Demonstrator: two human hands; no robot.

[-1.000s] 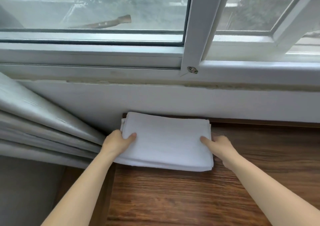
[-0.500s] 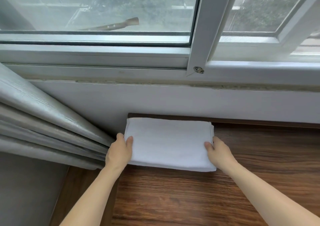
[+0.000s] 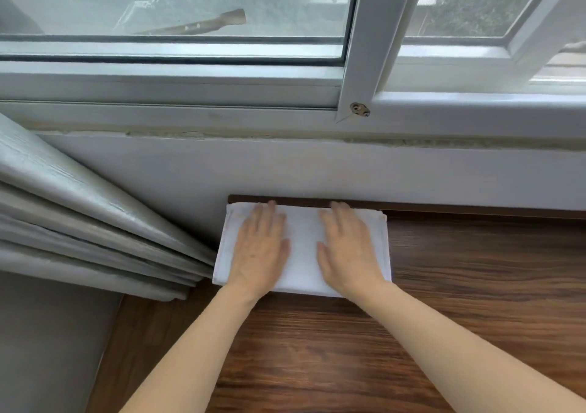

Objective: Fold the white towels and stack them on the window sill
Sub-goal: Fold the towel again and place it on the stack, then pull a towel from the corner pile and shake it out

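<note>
Wood-grain sill point(image 3: 444, 301) runs dark brown under a white wall and window frame point(image 3: 190, 79), with grey curtain folds point(image 3: 79, 222) at left. Fingers point(image 3: 269, 219) of both hands lie straight and flat, gripping nothing; the left hand point(image 3: 258, 251) and right hand point(image 3: 347, 251) press side by side on the towel stack point(image 3: 302, 254), which sits on the sill, its far edge at the wall and its left edge just beside the curtain. This looks like the smoothing step after placing. Next, I judge, the palms should lift straight up so the layers don't slide. The towels are soft, matte, rectangular, with layered edges showing at right.
</note>
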